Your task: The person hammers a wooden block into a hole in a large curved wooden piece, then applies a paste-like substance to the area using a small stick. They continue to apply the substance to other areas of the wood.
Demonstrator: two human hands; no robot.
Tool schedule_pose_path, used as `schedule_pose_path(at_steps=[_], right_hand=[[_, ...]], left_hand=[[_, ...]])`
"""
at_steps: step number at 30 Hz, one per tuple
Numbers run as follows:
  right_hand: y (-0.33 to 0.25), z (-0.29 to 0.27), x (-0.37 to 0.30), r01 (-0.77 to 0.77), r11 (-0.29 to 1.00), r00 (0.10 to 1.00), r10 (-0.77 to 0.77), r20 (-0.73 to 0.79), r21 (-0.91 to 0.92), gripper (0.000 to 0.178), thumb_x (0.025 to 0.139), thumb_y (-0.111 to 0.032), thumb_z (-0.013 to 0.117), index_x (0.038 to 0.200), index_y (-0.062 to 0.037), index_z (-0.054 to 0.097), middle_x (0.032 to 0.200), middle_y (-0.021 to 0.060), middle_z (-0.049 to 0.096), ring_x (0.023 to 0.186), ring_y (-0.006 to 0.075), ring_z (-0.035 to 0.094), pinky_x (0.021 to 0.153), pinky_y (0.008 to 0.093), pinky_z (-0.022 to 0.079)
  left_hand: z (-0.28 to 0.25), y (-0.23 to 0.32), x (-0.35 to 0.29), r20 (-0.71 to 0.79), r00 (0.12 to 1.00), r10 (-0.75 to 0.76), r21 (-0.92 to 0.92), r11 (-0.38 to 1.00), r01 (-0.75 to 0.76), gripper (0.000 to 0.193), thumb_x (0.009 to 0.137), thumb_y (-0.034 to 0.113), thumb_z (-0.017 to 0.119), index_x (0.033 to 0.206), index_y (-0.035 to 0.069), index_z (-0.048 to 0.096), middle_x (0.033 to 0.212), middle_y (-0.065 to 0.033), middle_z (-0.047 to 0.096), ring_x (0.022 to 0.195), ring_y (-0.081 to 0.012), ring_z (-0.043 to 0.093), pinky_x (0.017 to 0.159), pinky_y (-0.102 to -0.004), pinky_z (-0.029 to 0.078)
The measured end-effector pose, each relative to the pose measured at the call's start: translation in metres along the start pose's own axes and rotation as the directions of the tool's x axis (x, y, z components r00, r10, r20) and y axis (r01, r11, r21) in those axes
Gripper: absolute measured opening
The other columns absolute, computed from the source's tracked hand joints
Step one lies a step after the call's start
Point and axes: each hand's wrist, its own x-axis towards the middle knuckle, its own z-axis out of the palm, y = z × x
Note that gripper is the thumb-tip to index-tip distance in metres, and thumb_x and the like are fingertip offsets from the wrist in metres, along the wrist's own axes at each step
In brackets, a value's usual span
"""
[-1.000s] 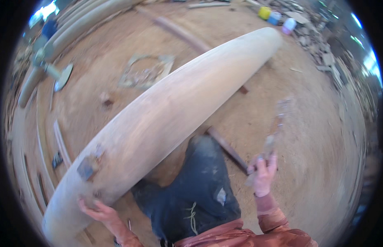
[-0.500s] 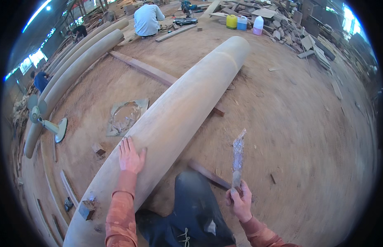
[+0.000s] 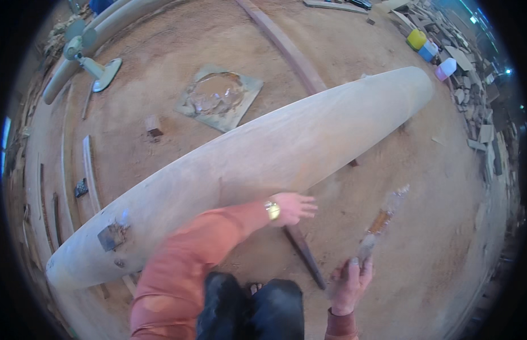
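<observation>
A long, pale, smoothed wooden column [image 3: 257, 148] lies slantwise in front of me, from lower left to upper right. My left hand [image 3: 293, 208], with a gold-coloured watch at its wrist, is at the column's near side with its fingers apart and nothing in them. Whether it touches the wood I cannot tell. In my right hand [image 3: 352, 283], closed round the handle, is a narrow flat tool [image 3: 382, 220] with a shiny crust and an orange-brown smear, pointing up and away. A small dark block [image 3: 110, 237] sits on the column's left part.
Beyond the column lies a square board [image 3: 249, 97] with brown wet-looking paste. Wooden beams [image 3: 286, 48] [image 3: 305, 256] lie on the ground around the column. A standing fan [image 3: 99, 71] is at far left; plastic jugs [image 3: 428, 50] and scrap wood [image 3: 470, 90] are at far right.
My left hand has left the column's top and swung right to its near side. My right hand still holds the tool, now lower and further right. The view has turned left and down.
</observation>
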Motion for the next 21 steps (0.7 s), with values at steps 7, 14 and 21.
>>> schedule_pose_path(at_steps=[7, 14, 21], right_hand=[[-0.063, 0.091, 0.041, -0.063, 0.941, 0.939, 0.169, 0.299, -0.334, 0.021, 0.1, -0.007, 0.061, 0.121, -0.003, 0.063, 0.079, 0.002, 0.064, 0.066, 0.0084, 0.058, 0.055, 0.0261, 0.047], [-0.091, 0.216, 0.05, -0.205, 0.761, 0.755, 0.523, 0.396, -0.615, 0.027, 0.103, -0.013, 0.062, 0.127, -0.002, 0.068, 0.081, -0.0001, 0.066, 0.069, 0.0066, 0.06, 0.062, 0.0246, 0.05], [-0.226, 0.28, 0.084, 0.039, 0.44, 0.828, 0.488, 0.275, -0.897, 0.036, 0.099, -0.007, 0.061, 0.135, -0.0018, 0.064, 0.083, -0.0045, 0.06, 0.07, 0.005, 0.054, 0.063, 0.023, 0.047]], left_hand=[[-0.029, 0.003, -0.143, 0.127, -0.153, -0.98, -0.603, -0.199, 0.773, 0.069, 0.09, 0.031, 0.066, 0.15, 0.002, 0.046, 0.156, -0.0239, 0.043, 0.147, -0.043, 0.036, 0.126, -0.0559, 0.021], [-0.002, 0.008, -0.155, 0.248, -0.125, -0.961, -0.586, -0.251, 0.77, 0.08, 0.088, 0.041, 0.068, 0.152, 0.001, 0.043, 0.156, -0.0242, 0.043, 0.149, -0.0436, 0.033, 0.126, -0.0597, 0.018], [-0.017, -0.005, -0.164, 0.366, -0.065, -0.928, -0.652, -0.306, 0.694, 0.083, 0.085, 0.046, 0.07, 0.15, 0.001, 0.044, 0.156, -0.0215, 0.042, 0.149, -0.0431, 0.032, 0.125, -0.0604, 0.018]])
